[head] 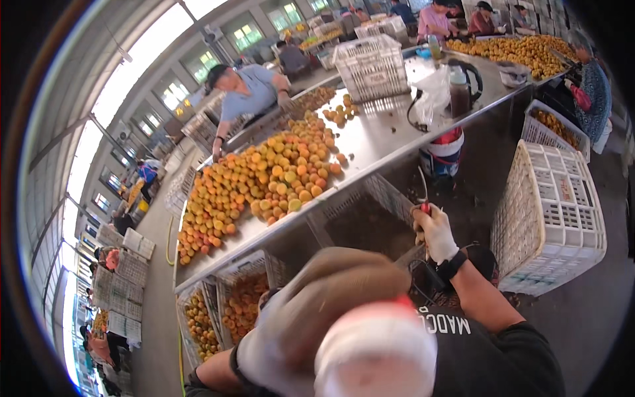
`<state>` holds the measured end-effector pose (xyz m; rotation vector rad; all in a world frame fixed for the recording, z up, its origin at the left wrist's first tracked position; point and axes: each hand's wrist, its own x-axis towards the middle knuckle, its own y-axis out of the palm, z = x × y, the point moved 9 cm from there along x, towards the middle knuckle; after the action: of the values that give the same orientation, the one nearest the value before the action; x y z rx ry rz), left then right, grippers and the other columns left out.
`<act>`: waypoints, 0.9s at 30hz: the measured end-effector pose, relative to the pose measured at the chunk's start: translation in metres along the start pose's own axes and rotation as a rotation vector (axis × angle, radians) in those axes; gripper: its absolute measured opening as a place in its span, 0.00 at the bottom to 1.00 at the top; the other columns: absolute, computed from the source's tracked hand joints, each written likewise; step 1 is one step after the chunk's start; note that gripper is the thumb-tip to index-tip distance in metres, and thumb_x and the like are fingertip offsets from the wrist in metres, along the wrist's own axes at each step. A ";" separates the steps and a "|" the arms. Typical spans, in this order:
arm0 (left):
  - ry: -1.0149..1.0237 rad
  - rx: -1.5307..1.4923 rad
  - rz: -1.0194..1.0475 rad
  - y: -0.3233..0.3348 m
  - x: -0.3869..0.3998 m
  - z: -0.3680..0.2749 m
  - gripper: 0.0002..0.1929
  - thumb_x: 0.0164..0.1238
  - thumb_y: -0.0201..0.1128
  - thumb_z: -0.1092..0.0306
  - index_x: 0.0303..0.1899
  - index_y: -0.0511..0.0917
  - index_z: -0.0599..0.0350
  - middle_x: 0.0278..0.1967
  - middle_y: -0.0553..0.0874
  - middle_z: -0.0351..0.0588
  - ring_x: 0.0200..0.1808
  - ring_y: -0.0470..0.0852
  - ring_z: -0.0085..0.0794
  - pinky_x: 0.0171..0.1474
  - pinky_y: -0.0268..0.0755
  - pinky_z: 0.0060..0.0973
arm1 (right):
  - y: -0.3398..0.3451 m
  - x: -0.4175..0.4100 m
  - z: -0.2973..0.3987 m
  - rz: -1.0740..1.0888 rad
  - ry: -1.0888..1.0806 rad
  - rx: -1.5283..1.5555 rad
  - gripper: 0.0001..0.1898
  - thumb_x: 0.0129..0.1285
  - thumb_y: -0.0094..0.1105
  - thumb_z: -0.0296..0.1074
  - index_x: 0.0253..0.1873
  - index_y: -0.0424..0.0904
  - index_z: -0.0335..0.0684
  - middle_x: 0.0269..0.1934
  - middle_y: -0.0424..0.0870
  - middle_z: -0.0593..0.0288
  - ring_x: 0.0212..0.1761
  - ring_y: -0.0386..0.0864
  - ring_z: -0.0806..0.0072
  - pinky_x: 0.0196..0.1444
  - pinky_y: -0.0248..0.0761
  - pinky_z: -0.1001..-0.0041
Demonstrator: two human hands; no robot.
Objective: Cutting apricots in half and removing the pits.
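Note:
My right hand (437, 233), in a white glove with dirty fingertips, grips a small red-handled tool (424, 206). Its thin, curved metal end points up, in front of the table edge. Large and blurred near the camera is my left hand (322, 307), in a soiled glove. Its fingers lie close together, and whether they hold anything cannot be seen. A blurred white and red object (377, 342) beside it is too close to identify. Beyond both hands, a heap of apricots (258, 173) covers the left part of a metal table (382, 134).
A co-worker in a blue shirt (253, 89) leans over the far side. On the table stand a white plastic crate (371, 69) and a dark-handled jug (461, 92). A bucket (441, 156) and a large crate (550, 218) stand right; fruit-filled crates (243, 302) sit below left.

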<state>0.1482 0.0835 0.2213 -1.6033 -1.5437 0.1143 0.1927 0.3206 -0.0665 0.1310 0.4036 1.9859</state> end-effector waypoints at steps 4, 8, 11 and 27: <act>-0.352 -0.741 -0.196 0.012 0.005 0.135 0.45 0.46 0.75 0.82 0.69 0.63 0.58 0.63 0.76 0.48 0.64 0.76 0.37 0.65 0.72 0.36 | 0.006 -0.002 -0.002 0.019 0.054 0.080 0.08 0.71 0.57 0.33 0.47 0.77 0.35 0.25 0.74 0.66 0.18 0.67 0.84 0.21 0.66 0.79; -0.430 -0.776 -0.383 0.001 0.019 0.298 0.46 0.43 0.69 0.91 0.69 0.62 0.56 0.61 0.76 0.45 0.64 0.75 0.34 0.64 0.74 0.34 | 0.011 -0.002 -0.002 0.036 0.112 0.093 0.09 0.72 0.54 0.31 0.50 0.77 0.33 0.26 0.74 0.67 0.19 0.67 0.85 0.21 0.65 0.81; -0.498 -0.657 -0.454 -0.002 0.036 0.390 0.45 0.42 0.65 0.93 0.67 0.63 0.56 0.58 0.77 0.45 0.62 0.76 0.33 0.62 0.74 0.31 | 0.011 0.002 0.001 0.006 0.142 0.000 0.09 0.71 0.54 0.31 0.50 0.77 0.33 0.26 0.74 0.66 0.19 0.67 0.85 0.22 0.64 0.82; -0.678 0.197 -0.493 0.005 0.095 0.555 0.21 0.59 0.60 0.76 0.56 0.74 0.55 0.48 0.84 0.59 0.54 0.83 0.50 0.56 0.74 0.38 | 0.022 0.069 -0.009 -0.021 0.212 -0.113 0.09 0.71 0.53 0.31 0.50 0.76 0.32 0.27 0.73 0.66 0.24 0.68 0.86 0.24 0.64 0.83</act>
<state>-0.1643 0.4491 -0.0724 -1.0277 -2.3188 0.5610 0.1416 0.3720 -0.0734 -0.1564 0.4254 2.0029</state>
